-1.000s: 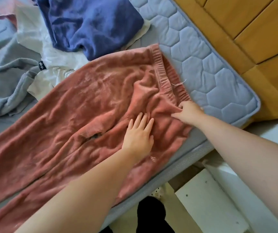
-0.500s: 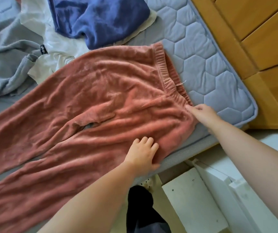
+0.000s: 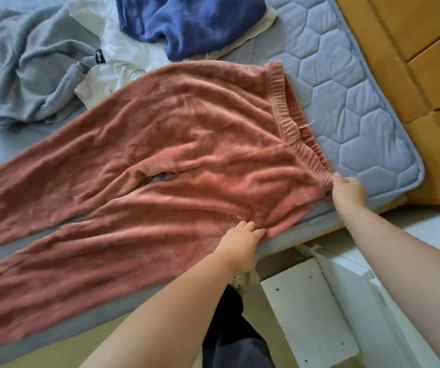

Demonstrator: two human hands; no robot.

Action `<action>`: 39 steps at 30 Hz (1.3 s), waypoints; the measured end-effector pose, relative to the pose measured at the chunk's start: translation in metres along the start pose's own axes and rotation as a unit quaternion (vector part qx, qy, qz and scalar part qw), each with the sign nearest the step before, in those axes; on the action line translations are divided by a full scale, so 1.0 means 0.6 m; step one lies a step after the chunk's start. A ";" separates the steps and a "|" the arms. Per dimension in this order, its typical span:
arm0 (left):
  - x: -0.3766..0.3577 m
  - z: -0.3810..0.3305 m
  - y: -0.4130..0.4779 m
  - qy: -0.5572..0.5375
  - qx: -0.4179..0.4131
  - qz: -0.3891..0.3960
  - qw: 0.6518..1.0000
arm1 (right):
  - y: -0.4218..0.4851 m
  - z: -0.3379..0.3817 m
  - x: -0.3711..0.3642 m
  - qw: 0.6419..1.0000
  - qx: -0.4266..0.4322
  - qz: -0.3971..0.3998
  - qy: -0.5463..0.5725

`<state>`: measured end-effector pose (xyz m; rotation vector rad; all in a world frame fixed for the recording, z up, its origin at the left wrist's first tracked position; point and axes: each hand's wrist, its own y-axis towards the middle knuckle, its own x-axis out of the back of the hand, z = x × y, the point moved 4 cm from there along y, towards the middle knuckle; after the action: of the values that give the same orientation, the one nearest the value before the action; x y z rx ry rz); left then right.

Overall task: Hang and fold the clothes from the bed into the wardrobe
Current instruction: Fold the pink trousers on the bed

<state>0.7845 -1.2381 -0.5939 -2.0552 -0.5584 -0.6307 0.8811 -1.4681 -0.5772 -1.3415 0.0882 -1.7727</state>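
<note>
Head view: a pair of pink fleece trousers [image 3: 187, 155] lies spread flat on the bed [image 3: 359, 102], a quilted grey-blue mattress. The ribbed waistband points to the right and the two legs run off toward the left edge of the picture. The lower leg lies along the near edge of the mattress.

The right hand [image 3: 347, 192] is at the near corner of the waistband, its fingers curled and closed on the fabric there. The left hand [image 3: 240, 243] is further left along the same near edge, at the hip of the trousers, right where the cloth meets the mattress side. Its fingers [image 3: 253, 231] are bent down onto the fabric and gather it, with creases running toward them. The thumb is hidden.

Further back on the bed lie other clothes. A blue garment [image 3: 187, 22] is crumpled at the top, on a white garment [image 3: 123, 54]. A grey garment [image 3: 27, 62] is bunched at the upper left. The far trouser leg overlaps the edge of the white one.

Yellow wooden panels [image 3: 413, 49] stand along the right of the bed. A white board [image 3: 306, 309] lies on the floor below.
</note>
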 end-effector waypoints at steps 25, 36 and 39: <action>-0.180 0.389 -0.462 -0.780 0.443 -0.428 0.108 | -0.513 -0.034 -0.429 0.780 -0.386 0.303 0.387; -0.113 0.538 -0.589 -0.771 0.457 -0.442 0.045 | -0.469 0.070 -0.380 0.920 -0.247 0.087 0.291; -0.055 0.580 -0.627 -0.621 0.584 -0.489 0.187 | -0.464 0.138 -0.374 0.962 -0.154 0.079 0.212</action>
<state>0.6108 -0.7575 -0.5463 0.1496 -2.3098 1.0117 0.7878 -1.1130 -0.5620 -1.1026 0.7136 -1.9338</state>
